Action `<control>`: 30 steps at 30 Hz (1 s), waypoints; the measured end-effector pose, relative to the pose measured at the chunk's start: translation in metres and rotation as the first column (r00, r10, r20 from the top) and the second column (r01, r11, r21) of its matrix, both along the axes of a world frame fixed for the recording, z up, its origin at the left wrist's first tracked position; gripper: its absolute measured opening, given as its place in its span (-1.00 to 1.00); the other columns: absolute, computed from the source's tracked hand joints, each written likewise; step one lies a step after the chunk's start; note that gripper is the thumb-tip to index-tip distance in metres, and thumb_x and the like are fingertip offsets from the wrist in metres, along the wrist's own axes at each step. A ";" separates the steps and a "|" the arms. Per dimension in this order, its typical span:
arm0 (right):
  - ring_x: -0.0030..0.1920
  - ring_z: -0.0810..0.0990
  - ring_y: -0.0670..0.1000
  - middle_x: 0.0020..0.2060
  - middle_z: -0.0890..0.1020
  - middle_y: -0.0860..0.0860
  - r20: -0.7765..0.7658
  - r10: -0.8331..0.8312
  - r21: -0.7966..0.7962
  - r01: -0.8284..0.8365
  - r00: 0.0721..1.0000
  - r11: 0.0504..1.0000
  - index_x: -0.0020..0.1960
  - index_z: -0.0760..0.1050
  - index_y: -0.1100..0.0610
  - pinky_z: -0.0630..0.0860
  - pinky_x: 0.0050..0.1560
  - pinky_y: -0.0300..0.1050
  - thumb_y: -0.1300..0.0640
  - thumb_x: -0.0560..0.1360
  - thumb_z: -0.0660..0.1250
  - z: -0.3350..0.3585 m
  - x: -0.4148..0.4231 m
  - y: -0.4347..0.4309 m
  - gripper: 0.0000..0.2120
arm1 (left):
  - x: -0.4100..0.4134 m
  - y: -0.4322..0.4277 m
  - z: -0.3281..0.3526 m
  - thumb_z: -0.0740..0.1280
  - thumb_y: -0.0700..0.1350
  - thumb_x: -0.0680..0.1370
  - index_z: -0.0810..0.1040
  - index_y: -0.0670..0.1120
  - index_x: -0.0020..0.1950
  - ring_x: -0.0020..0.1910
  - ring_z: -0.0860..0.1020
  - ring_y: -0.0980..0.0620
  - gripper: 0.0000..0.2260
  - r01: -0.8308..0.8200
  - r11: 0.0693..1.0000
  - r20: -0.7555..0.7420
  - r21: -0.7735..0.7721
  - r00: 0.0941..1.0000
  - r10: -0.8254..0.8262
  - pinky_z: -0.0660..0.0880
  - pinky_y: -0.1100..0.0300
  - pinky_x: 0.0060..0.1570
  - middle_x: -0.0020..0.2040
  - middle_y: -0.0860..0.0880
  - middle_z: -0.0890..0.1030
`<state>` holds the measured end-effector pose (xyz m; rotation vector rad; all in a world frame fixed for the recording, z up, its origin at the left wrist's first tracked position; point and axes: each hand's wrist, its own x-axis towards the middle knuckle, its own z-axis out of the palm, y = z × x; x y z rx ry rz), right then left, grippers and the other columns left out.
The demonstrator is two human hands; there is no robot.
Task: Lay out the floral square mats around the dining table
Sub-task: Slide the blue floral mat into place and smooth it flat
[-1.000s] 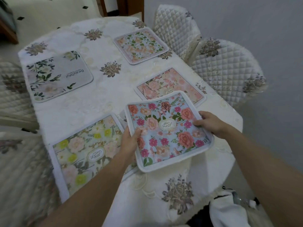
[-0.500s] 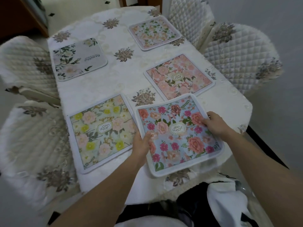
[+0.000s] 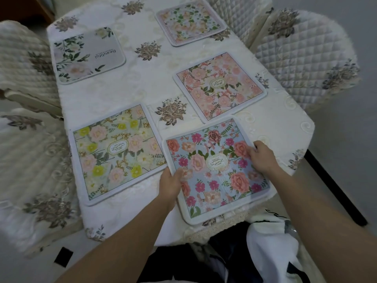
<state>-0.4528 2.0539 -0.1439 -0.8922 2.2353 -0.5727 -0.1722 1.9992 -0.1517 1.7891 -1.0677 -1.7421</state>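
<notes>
A blue floral mat (image 3: pixel 216 170) lies at the near end of the dining table (image 3: pixel 142 78), its near edge reaching the table's rim. My left hand (image 3: pixel 170 183) grips its left edge and my right hand (image 3: pixel 263 157) grips its right edge. Beside it on the left lies a yellow-and-pink floral mat (image 3: pixel 116 152). A pink floral mat (image 3: pixel 219 85) sits just beyond the blue one on the right side. Farther back are a pale green-and-pink mat (image 3: pixel 190 21) and a grey mat with leaves (image 3: pixel 88 55).
Quilted white chairs stand on the right (image 3: pixel 302 58) and on the left (image 3: pixel 26 66), with another at the near left (image 3: pixel 34 172). A cream embroidered tablecloth covers the table. A white and dark cloth (image 3: pixel 269 248) lies below the table's near edge.
The blue mat has come down from a raised, curled position to lie flatter near the table's end. The view has shifted back, with both hands still on the mat.
</notes>
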 end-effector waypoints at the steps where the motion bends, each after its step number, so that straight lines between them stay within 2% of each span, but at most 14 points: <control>1: -0.20 0.52 0.16 -0.10 0.59 0.22 -0.011 0.002 -0.003 -0.002 1.000 1.000 0.03 0.42 0.28 0.39 -0.22 0.00 0.08 0.64 0.16 -0.001 0.000 0.000 -0.76 | 0.000 0.000 0.000 0.25 -0.10 0.64 0.52 -0.07 0.25 0.00 0.64 -0.04 -0.80 0.004 1.000 0.019 -0.006 1.000 -0.004 0.59 0.05 -0.08 0.07 -0.03 0.65; 4: -0.16 0.51 0.11 0.04 0.61 0.19 -0.008 0.007 -0.026 -0.008 1.000 1.000 0.22 0.40 0.22 0.44 -0.14 0.00 0.10 0.64 0.15 -0.002 0.001 -0.001 -0.76 | 0.001 -0.003 0.001 0.24 -0.10 0.64 0.53 -0.04 0.19 -0.10 0.62 0.04 -0.84 0.014 1.000 0.067 -0.016 0.998 -0.013 0.52 0.16 -0.22 -0.03 0.02 0.64; 6: -0.01 0.55 0.15 0.17 0.58 0.16 0.023 0.001 -0.055 0.000 1.000 0.998 0.41 0.33 0.15 0.46 0.00 -0.01 0.09 0.65 0.15 0.000 0.002 -0.002 -0.65 | 0.002 -0.006 0.002 0.24 -0.09 0.64 0.53 -0.04 0.18 -0.09 0.61 0.02 -0.84 0.022 1.000 0.101 -0.011 0.995 -0.021 0.55 0.09 -0.11 -0.05 0.01 0.62; 8: 0.16 0.56 0.20 0.28 0.55 0.15 0.029 0.005 -0.067 -0.003 1.000 0.998 0.48 0.27 0.10 0.46 0.11 0.00 0.09 0.65 0.15 0.001 0.003 -0.003 -0.59 | 0.003 -0.008 0.003 0.25 -0.09 0.63 0.52 -0.06 0.18 -0.03 0.60 -0.05 -0.84 0.036 0.999 0.115 0.008 0.993 -0.037 0.56 -0.02 0.03 -0.02 -0.03 0.62; 11: 0.23 0.53 0.21 0.32 0.53 0.15 0.038 0.000 -0.063 0.002 0.999 0.998 0.50 0.27 0.08 0.45 0.16 0.00 0.09 0.65 0.16 0.000 0.003 -0.004 -0.58 | 0.006 -0.012 0.004 0.26 -0.10 0.63 0.48 -0.08 0.17 -0.01 0.60 -0.08 -0.86 0.059 0.998 0.120 0.008 0.991 -0.059 0.57 -0.06 0.05 0.00 -0.06 0.61; 16: 0.22 0.54 0.19 0.31 0.53 0.12 0.039 0.000 -0.070 0.003 0.999 0.998 0.49 0.28 0.05 0.44 0.11 -0.03 0.06 0.65 0.16 -0.004 0.001 -0.003 -0.58 | 0.010 -0.015 0.006 0.27 -0.10 0.62 0.49 -0.08 0.19 0.00 0.63 -0.08 -0.84 0.100 0.995 0.108 0.026 0.989 -0.102 0.58 -0.12 0.11 0.03 -0.05 0.64; 20: 0.25 0.53 0.19 0.33 0.53 0.11 0.037 -0.001 -0.076 0.003 0.999 0.997 0.49 0.29 0.05 0.43 0.17 -0.02 0.07 0.65 0.17 -0.004 0.001 -0.002 -0.59 | 0.010 -0.014 0.012 0.27 -0.10 0.63 0.49 -0.08 0.21 0.01 0.64 -0.09 -0.82 0.119 0.992 0.107 0.035 0.987 -0.122 0.57 -0.15 0.12 0.06 -0.06 0.64; 30: 0.23 0.55 0.18 0.30 0.55 0.11 0.021 0.011 -0.058 -0.009 1.000 0.998 0.49 0.29 0.02 0.43 0.11 -0.05 0.02 0.65 0.17 -0.005 -0.003 -0.001 -0.58 | 0.017 -0.017 0.017 0.29 -0.06 0.60 0.56 -0.07 0.14 -0.11 0.67 -0.04 -0.83 0.272 0.962 0.246 -0.018 0.934 -0.260 0.65 -0.03 -0.08 -0.03 -0.04 0.67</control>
